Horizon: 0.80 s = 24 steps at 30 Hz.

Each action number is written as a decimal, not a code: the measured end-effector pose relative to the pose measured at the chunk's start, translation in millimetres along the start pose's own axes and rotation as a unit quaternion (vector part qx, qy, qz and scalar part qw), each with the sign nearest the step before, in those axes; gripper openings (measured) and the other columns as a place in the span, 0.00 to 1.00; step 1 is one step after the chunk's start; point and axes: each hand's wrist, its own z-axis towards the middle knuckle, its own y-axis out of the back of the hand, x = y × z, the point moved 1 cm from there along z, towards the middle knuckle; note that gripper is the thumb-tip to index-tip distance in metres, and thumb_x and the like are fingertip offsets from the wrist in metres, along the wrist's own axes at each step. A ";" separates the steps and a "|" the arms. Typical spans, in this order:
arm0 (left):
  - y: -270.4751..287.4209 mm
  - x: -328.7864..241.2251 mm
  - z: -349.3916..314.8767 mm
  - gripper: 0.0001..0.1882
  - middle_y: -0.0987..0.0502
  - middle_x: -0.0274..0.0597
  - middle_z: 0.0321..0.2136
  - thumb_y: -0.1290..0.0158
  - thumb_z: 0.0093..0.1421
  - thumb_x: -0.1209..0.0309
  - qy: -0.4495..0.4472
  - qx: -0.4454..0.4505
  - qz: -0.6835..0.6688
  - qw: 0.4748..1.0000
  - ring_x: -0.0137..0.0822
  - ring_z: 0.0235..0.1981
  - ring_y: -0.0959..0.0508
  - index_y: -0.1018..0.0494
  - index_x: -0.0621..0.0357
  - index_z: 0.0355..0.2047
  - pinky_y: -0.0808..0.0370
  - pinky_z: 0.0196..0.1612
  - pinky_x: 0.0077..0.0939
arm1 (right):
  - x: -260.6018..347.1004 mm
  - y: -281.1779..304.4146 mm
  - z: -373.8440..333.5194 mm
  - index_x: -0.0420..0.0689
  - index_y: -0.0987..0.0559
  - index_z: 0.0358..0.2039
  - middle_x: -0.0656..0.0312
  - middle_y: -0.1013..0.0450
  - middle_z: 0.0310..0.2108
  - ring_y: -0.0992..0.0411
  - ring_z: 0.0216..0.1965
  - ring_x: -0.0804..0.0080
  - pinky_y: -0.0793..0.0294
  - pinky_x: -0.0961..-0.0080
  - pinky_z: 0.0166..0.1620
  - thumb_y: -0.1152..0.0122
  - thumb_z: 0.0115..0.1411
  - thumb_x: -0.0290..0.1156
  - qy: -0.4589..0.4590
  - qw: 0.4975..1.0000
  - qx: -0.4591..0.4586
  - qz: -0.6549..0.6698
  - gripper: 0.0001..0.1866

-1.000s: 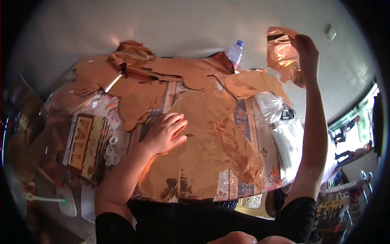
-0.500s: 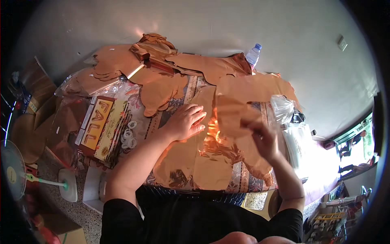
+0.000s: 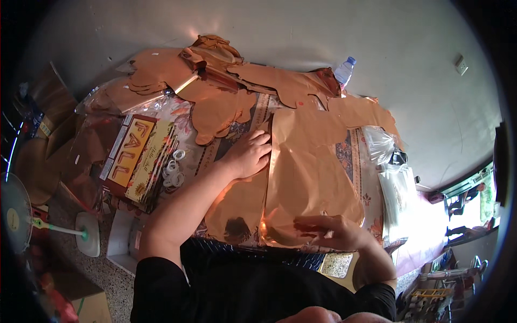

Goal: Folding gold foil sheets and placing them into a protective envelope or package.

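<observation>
A large flat, uninflated foil balloon (image 3: 309, 172) in copper orange lies spread across the middle of the table, lightly creased. Beside its left edge, my left hand (image 3: 250, 156) rests with fingers stretched out, the fingertips touching that edge. My right hand (image 3: 336, 232) is over the balloon's near end, fingers extended and apart, palm down, holding nothing. Another copper foil piece (image 3: 239, 202) lies partly under the left wrist, with a dark reflection on it. How the foil layers overlap there I cannot tell.
More flat copper foil balloons (image 3: 218, 116) lie piled at the back. Flat printed packs (image 3: 132, 159) and white ribbon rolls (image 3: 173, 172) sit at left. Clear plastic bags (image 3: 396, 194) lie at right, a water bottle (image 3: 344, 71) behind. A fan (image 3: 19, 215) stands far left.
My right hand has come down toward the table's near edge. The crumpled, shiny foil in the middle now lies spread out and flatter. My left hand stays near the same spot.
</observation>
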 end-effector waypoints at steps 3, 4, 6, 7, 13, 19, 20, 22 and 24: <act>3.1 0.1 -2.5 0.12 0.29 0.50 0.49 0.46 0.56 0.72 0.006 0.010 -0.013 1.000 0.49 0.55 0.33 0.25 0.64 0.40 0.33 0.57 0.41 | 8.4 29.3 5.2 0.39 0.45 0.67 0.52 0.26 0.51 0.21 0.42 0.67 0.21 0.77 0.37 0.32 0.57 0.33 -0.088 0.984 0.144 0.062 0.43; 1.8 -0.9 -0.8 0.12 0.29 0.49 0.49 0.46 0.56 0.72 0.005 0.006 -0.017 1.000 0.49 0.56 0.33 0.25 0.64 0.41 0.33 0.57 0.41 | -0.8 33.8 10.8 0.39 0.42 0.65 0.52 0.30 0.56 0.22 0.39 0.70 0.22 0.78 0.37 0.33 0.58 0.34 -0.041 0.991 0.085 0.100 0.39; 2.5 -2.0 -1.6 0.14 0.29 0.49 0.49 0.46 0.56 0.72 0.007 0.007 -0.015 1.000 0.50 0.56 0.33 0.26 0.63 0.42 0.33 0.57 0.40 | -26.2 40.9 30.9 0.38 0.37 0.62 0.51 0.36 0.62 0.22 0.40 0.69 0.23 0.74 0.42 0.35 0.59 0.35 -0.044 0.998 -0.026 0.026 0.34; 2.5 -2.3 -0.8 0.14 0.29 0.49 0.49 0.46 0.56 0.72 0.006 0.009 -0.016 1.000 0.50 0.56 0.33 0.26 0.63 0.42 0.33 0.57 0.40 | -34.5 43.0 43.3 0.36 0.36 0.61 0.50 0.37 0.63 0.23 0.45 0.65 0.24 0.70 0.47 0.37 0.60 0.35 -0.098 0.988 -0.081 -0.085 0.32; 4.1 -4.4 -2.7 0.17 0.29 0.48 0.51 0.46 0.57 0.70 0.002 0.011 -0.006 1.000 0.48 0.56 0.33 0.26 0.63 0.46 0.34 0.58 0.39 | -61.6 19.2 110.7 0.37 0.44 0.66 0.44 0.51 0.68 0.57 0.71 0.51 0.58 0.52 0.69 0.41 0.60 0.47 -0.003 0.886 -0.170 -0.432 0.41; 8.7 -3.3 4.4 0.15 0.29 0.49 0.49 0.46 0.57 0.69 0.018 0.028 -0.026 0.999 0.48 0.54 0.32 0.26 0.65 0.42 0.32 0.55 0.39 | -72.9 18.0 119.7 0.39 0.50 0.68 0.45 0.55 0.69 0.60 0.71 0.51 0.63 0.54 0.70 0.50 0.62 0.57 0.027 0.877 -0.076 -0.473 0.45; 10.2 -2.4 4.7 0.15 0.29 0.49 0.49 0.46 0.56 0.69 0.027 0.040 -0.030 0.998 0.48 0.53 0.31 0.26 0.65 0.42 0.32 0.55 0.39 | -72.3 16.8 121.4 0.38 0.50 0.68 0.45 0.55 0.69 0.60 0.71 0.51 0.64 0.54 0.70 0.50 0.61 0.57 0.023 0.878 -0.072 -0.472 0.46; 10.3 -1.7 2.8 0.16 0.29 0.49 0.49 0.46 0.56 0.68 0.019 0.028 -0.015 0.999 0.48 0.52 0.30 0.26 0.65 0.43 0.31 0.55 0.38 | -74.9 16.7 122.7 0.39 0.50 0.68 0.46 0.55 0.69 0.60 0.71 0.52 0.64 0.54 0.70 0.50 0.61 0.58 0.029 0.876 -0.078 -0.475 0.46; 7.7 0.0 3.7 0.17 0.29 0.49 0.49 0.46 0.56 0.68 0.011 0.010 -0.013 1.000 0.47 0.52 0.30 0.26 0.64 0.44 0.32 0.56 0.38 | -75.7 17.4 124.5 0.39 0.49 0.68 0.46 0.55 0.69 0.60 0.72 0.53 0.63 0.54 0.70 0.50 0.60 0.59 0.042 0.872 -0.091 -0.480 0.46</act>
